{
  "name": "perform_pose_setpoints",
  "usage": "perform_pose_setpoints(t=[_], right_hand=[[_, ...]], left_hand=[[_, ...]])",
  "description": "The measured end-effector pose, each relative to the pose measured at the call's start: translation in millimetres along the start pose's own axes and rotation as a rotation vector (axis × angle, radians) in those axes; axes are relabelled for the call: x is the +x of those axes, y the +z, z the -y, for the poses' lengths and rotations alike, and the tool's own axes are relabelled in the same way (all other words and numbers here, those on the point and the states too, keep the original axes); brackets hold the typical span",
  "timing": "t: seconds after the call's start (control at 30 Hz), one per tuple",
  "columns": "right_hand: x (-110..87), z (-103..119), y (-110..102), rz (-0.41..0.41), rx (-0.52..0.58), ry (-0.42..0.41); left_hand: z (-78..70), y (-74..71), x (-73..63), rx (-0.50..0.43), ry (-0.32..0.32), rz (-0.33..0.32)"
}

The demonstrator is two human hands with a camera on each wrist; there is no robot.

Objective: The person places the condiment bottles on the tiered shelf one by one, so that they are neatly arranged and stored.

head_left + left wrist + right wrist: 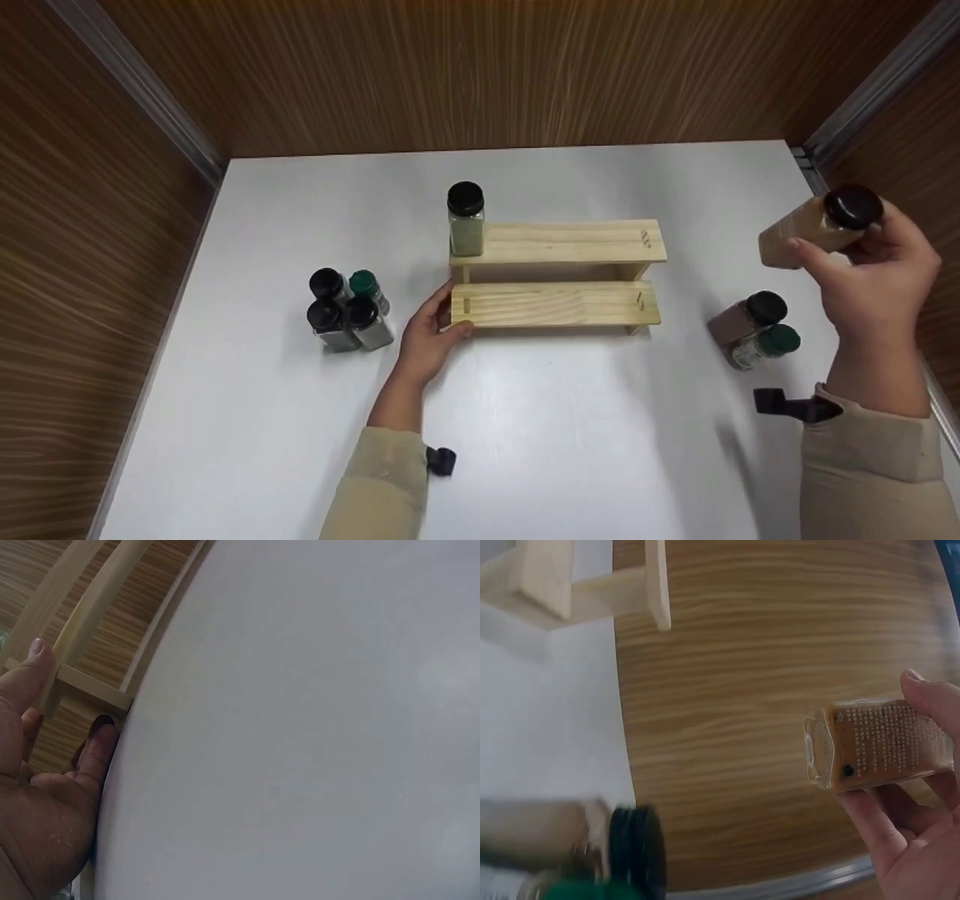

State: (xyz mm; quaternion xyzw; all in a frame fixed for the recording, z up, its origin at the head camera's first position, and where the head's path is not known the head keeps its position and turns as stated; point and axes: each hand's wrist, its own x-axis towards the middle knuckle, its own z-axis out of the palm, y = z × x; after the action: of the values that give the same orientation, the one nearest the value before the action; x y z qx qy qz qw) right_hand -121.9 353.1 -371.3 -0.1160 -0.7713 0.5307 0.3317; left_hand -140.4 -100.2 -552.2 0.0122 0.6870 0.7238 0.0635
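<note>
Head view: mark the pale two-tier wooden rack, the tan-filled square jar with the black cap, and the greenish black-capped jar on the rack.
Pale wooden rack (555,304), head view: lower shelf's top.
Tan-filled square jar (806,229), head view: its side.
Greenish black-capped jar (466,229), head view: its body.

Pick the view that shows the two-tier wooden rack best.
Head. Both tiers of the wooden rack show nearly whole; the left hand and a jar cover only bits of its left end. Left wrist catches a cropped part at upper left; right wrist, just one end, also cropped.
</note>
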Motion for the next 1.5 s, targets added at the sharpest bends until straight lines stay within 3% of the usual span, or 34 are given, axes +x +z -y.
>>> perform_pose_setpoints(t=[0.5,0.77,1.27,1.5], right_hand=[[-15.5,21,82,0.186,0.012,-0.142],[-31.4,27,125,0.283,-0.044,-0.183],[-46.9,20,181,0.373,0.04,-0.149],[-56.4,21,205,0.417,0.031,-0.111]], left_hand=[[-2.0,2.3,-0.8,-0.019,-0.004,0.021],[1.5,1.7,-0.4,-0.032,0.024,0.026],[5.5,-0.9,2.5,-0.038,0.007,0.023],[9.5,-3.4,4.0,0.0,0.051,0.023]])
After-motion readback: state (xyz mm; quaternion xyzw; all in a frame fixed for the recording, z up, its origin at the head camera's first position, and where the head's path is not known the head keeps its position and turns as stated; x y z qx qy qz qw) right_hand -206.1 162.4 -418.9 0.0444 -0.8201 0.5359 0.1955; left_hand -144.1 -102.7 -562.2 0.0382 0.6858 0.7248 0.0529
